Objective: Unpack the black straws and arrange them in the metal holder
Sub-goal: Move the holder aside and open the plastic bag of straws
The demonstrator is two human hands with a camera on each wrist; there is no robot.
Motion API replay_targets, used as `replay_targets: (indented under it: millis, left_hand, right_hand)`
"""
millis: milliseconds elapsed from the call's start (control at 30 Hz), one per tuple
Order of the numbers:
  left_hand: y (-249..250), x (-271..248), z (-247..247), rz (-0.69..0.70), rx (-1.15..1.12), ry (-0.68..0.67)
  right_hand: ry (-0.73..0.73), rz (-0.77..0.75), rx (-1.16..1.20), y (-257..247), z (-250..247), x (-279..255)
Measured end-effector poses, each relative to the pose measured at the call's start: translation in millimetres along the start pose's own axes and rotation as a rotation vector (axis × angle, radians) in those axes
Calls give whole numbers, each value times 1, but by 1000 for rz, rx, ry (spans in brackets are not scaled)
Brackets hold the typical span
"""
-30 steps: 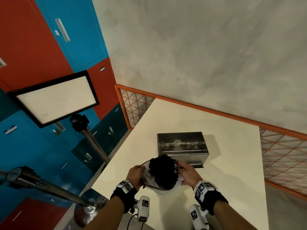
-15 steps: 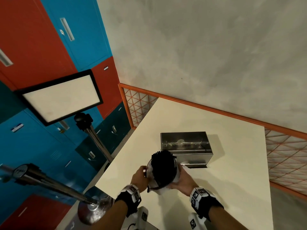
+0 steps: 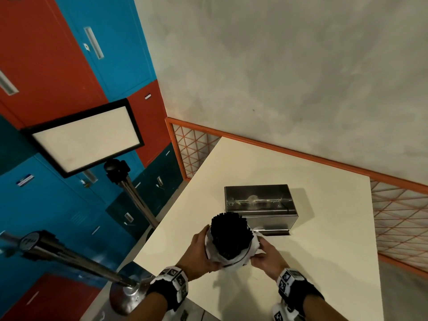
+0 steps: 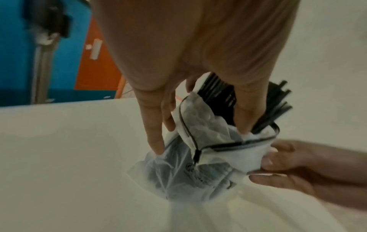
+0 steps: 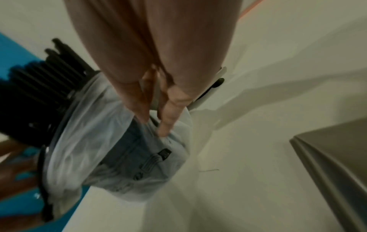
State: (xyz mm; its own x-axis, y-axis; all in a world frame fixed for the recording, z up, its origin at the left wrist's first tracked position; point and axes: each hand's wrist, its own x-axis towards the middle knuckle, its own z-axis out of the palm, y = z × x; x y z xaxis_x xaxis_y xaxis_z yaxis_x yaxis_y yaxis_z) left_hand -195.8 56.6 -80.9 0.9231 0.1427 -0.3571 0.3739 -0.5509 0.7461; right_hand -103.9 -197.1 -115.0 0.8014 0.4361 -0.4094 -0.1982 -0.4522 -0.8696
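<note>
1. A bundle of black straws [image 3: 229,235] stands upright on the near part of a cream table [image 3: 324,262], its lower half inside a clear plastic bag [image 3: 234,259] with a black zip rim pushed down around it.
2. The person's left hand [image 3: 200,253] grasps the bag's left side, thumb and fingers curled round the crumpled plastic; in the left wrist view the thumb [image 4: 248,113] lies against the straws just inside the rim.
3. The right hand [image 3: 266,256] pinches the bag's right edge; the right wrist view shows its fingertips [image 5: 165,127] closed on a fold of plastic.
4. The metal holder [image 3: 259,205], a rectangular steel box, sits on the table just beyond the bundle, apart from it.
5. To the left, off the table, a white sign [image 3: 85,137] in a black frame stands on a metal post before blue and red lockers [image 3: 46,66].
</note>
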Motion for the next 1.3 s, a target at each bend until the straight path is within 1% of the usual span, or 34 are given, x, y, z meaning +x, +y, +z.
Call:
replay_targets:
  millis: [33, 67, 133, 233, 367, 433, 500, 567, 633, 667, 700, 733, 767, 800, 833, 900, 933, 1000, 1067, 1133, 1167, 1233, 1267, 1300]
  left_hand:
    - [4, 0, 4, 57, 33, 11]
    - [12, 0, 7, 83, 24, 7]
    - [25, 4, 11, 79, -21, 8]
    - [30, 13, 13, 35, -153, 84]
    - [34, 13, -1, 37, -226, 142]
    - [31, 14, -9, 26, -287, 199]
    - [24, 13, -14, -16, -346, 225]
    - [14, 11, -15, -69, -355, 188]
    - [6, 7, -16, -97, -365, 161]
    - [2, 7, -16, -97, -363, 160]
    - [0, 5, -17, -99, -354, 154]
    - [-1, 6, -17, -90, -343, 145]
    - [-2, 5, -16, -85, -327, 133]
    - [-1, 5, -16, -68, -305, 130]
    - [2, 5, -16, -52, -270, 127]
    - [4, 5, -15, -31, -205, 112]
    - [5, 4, -14, -25, -192, 95]
    - [6, 4, -13, -5, -156, 65]
    - [7, 4, -13, 45, -137, 34]
    - [9, 8, -13, 56, -124, 20]
    - [11, 9, -14, 43, -125, 19]
    - [7, 12, -15, 17, -133, 26]
    - [4, 13, -14, 11, -131, 31]
    - [4, 12, -14, 12, -116, 35]
  right_hand:
    - [-46, -17, -14, -5, 5, -2]
    - [-68, -40, -39, -10, 11, -1]
    - [-69, -95, -68, -23, 18, 2]
    - [-21, -164, -67, -38, 20, 6]
    - [16, -213, 128, -57, 11, 4]
    - [22, -212, 160, -57, 5, 4]
    - [27, -162, 44, -51, 2, 0]
    - [17, -91, -127, -45, 3, -4]
    - [32, -53, -178, -41, 4, -3]
    - [77, -32, -144, -42, 3, -1]
    - [147, 4, -62, -45, 2, 0]
    - [224, 41, 64, -50, 2, 0]
    - [271, 64, 203, -57, 3, -2]
    - [272, 71, 295, -63, 4, -2]
    - [236, 71, 333, -69, 7, -2]
    - [155, 80, 216, -72, 19, 1]
    - [141, 90, 119, -72, 25, 4]
    - [178, 103, 9, -67, 33, 13]
    - [216, 111, -16, -53, 39, 29]
    - [258, 125, 50, -69, 40, 28]
    - [278, 159, 165, -78, 41, 25]
    - [214, 241, 414, -76, 44, 24]
    - [186, 269, 439, -72, 42, 23]
    - [188, 277, 387, -65, 41, 24]
